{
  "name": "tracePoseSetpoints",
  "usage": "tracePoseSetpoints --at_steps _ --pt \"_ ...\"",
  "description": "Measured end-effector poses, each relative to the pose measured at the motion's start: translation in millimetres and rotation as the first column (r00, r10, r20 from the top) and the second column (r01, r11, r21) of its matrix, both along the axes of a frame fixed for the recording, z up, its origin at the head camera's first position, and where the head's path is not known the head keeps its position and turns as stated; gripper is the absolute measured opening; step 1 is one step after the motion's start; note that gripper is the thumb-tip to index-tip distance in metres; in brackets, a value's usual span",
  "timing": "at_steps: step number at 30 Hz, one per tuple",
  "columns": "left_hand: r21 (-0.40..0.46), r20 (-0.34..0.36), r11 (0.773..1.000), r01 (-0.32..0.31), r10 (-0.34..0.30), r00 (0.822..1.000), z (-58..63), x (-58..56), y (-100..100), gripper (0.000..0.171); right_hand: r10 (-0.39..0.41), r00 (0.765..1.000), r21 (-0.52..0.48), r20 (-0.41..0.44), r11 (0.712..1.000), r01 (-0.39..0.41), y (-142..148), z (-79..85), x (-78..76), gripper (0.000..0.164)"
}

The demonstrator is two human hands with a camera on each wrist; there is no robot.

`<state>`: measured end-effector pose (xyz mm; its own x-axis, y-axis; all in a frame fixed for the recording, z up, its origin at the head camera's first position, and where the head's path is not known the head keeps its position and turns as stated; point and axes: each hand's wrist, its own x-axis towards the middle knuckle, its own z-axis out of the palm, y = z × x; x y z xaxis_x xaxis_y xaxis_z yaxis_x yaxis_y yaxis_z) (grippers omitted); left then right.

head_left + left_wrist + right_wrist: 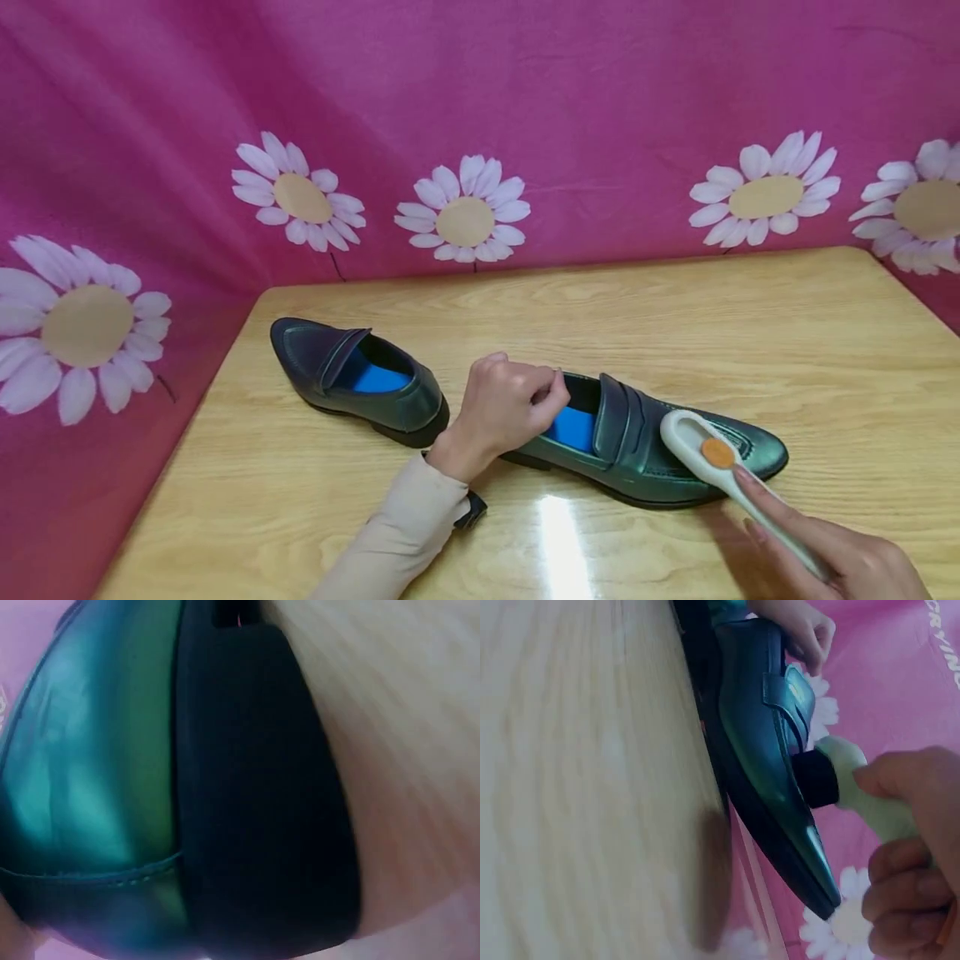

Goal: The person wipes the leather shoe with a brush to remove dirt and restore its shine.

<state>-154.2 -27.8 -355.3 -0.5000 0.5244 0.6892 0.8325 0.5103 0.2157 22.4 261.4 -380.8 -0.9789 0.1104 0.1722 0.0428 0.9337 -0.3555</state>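
A dark green loafer [660,450] with a blue insole lies on the table, toe to the right. At its heel end my left hand [506,404] grips the back rim with curled fingers; the head view hides part of that heel. The left wrist view is filled by a shoe's shiny green back and black heel block [262,795]. My right hand [847,554] holds the handle of a pale brush [780,525] with an orange button. In the right wrist view its dark bristles [815,778] touch the loafer's upper, ahead of the strap.
A matching loafer [360,379] stands at the left, its toe pointing to the back left. The wooden table [600,317] runs back to a pink cloth [585,108] printed with white daisies. A small black object [471,510] shows at the left cuff.
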Motion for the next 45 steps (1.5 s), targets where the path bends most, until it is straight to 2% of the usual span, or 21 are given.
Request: tracePoseSetpoints --at_steps 3,4,6,8,10,11,14,16,17,18,20,21,25,28,31,34,36,39,45 --pt "-0.032 0.009 0.997 -0.07 0.071 0.997 1.1 6.3 0.8 0.041 -0.074 0.996 0.027 -0.048 0.997 0.075 2.6 2.2 -1.1 0.052" --pt "-0.044 0.003 0.995 -0.095 0.095 0.995 1.4 8.8 1.0 0.043 -0.089 0.989 0.027 -0.121 0.995 0.093 6.7 2.6 -3.0 0.05" --pt "-0.065 -0.014 0.988 -0.14 0.14 0.99 2.3 14.0 1.9 0.046 -0.118 0.972 0.02 -0.202 0.992 0.125 15.6 4.8 -7.4 0.047" --pt "-0.088 -0.026 0.98 -0.177 0.175 0.984 2.9 17.7 3.4 0.048 -0.078 0.954 0.003 -0.288 0.997 0.082 25.7 6.1 -13.0 0.045" --pt "-0.119 -0.036 0.972 -0.202 0.199 0.979 3.5 19.4 5.4 0.048 0.013 0.927 -0.028 -0.374 0.999 -0.025 36.3 7.9 -18.6 0.042" --pt "-0.131 -0.037 0.969 -0.211 0.208 0.977 4.0 19.6 6.3 0.048 0.04 0.935 -0.015 -0.353 0.999 -0.049 40.8 11.1 -20.5 0.043" --pt "-0.158 -0.034 0.962 -0.221 0.219 0.975 3.9 18.7 7.5 0.048 0.192 0.916 -0.005 -0.353 0.978 -0.207 58.1 19.3 -29.7 0.043" --pt "-0.159 -0.029 0.963 -0.219 0.217 0.976 3.3 18.1 7.2 0.047 0.219 0.93 0.02 -0.296 0.975 -0.223 68.5 23.5 -36.6 0.046" --pt "-0.155 -0.026 0.964 -0.218 0.216 0.976 3.2 18.0 7.0 0.047 0.209 0.944 0.036 -0.255 0.978 -0.207 72.4 24.6 -39.7 0.048" --pt "-0.153 -0.023 0.964 -0.216 0.215 0.976 2.8 17.9 6.7 0.047 0.205 0.948 0.025 -0.243 0.978 -0.205 76.0 23.6 -43.1 0.047" --pt "-0.148 -0.019 0.966 -0.213 0.212 0.977 2.3 18.0 6.2 0.046 0.149 0.972 0.011 -0.184 0.989 -0.15 80.7 21.2 -45.4 0.05" --pt "-0.147 -0.019 0.966 -0.212 0.212 0.977 2.2 18.3 6.1 0.046 0.137 0.974 -0.006 -0.18 0.99 -0.14 82.5 19.2 -45.3 0.05" --pt "-0.143 -0.021 0.965 -0.219 0.218 0.976 3.0 19.3 6.5 0.044 0.163 0.962 -0.128 -0.22 0.973 -0.195 90.2 16.4 -37.4 0.051" --pt "-0.14 -0.026 0.964 -0.225 0.224 0.974 3.4 19.5 7.5 0.043 0.246 0.941 -0.129 -0.23 0.951 -0.281 100.7 16.1 -29.7 0.058" --pt "-0.134 -0.032 0.965 -0.224 0.221 0.975 3.1 19.4 8.5 0.043 0.277 0.931 -0.146 -0.238 0.937 -0.316 107.7 11.1 -26.8 0.06" --pt "-0.13 -0.037 0.965 -0.226 0.223 0.974 2.7 19.4 8.0 0.044 0.227 0.937 -0.174 -0.266 0.945 -0.278 102.8 7.3 -31.6 0.055" --pt "-0.131 -0.038 0.964 -0.23 0.227 0.973 2.3 19.5 7.6 0.044 0.17 0.945 -0.171 -0.279 0.96 -0.223 97.0 7.1 -35.5 0.051" --pt "-0.126 -0.036 0.965 -0.23 0.227 0.973 2.1 19.7 7.2 0.044 0.159 0.952 -0.111 -0.263 0.975 -0.194 93.5 10.1 -35.6 0.052" --pt "-0.108 -0.035 0.97 -0.22 0.217 0.975 1.5 19.0 6.8 0.043 0.238 0.959 -0.214 -0.153 0.939 -0.268 98.9 8.9 -26.8 0.055"
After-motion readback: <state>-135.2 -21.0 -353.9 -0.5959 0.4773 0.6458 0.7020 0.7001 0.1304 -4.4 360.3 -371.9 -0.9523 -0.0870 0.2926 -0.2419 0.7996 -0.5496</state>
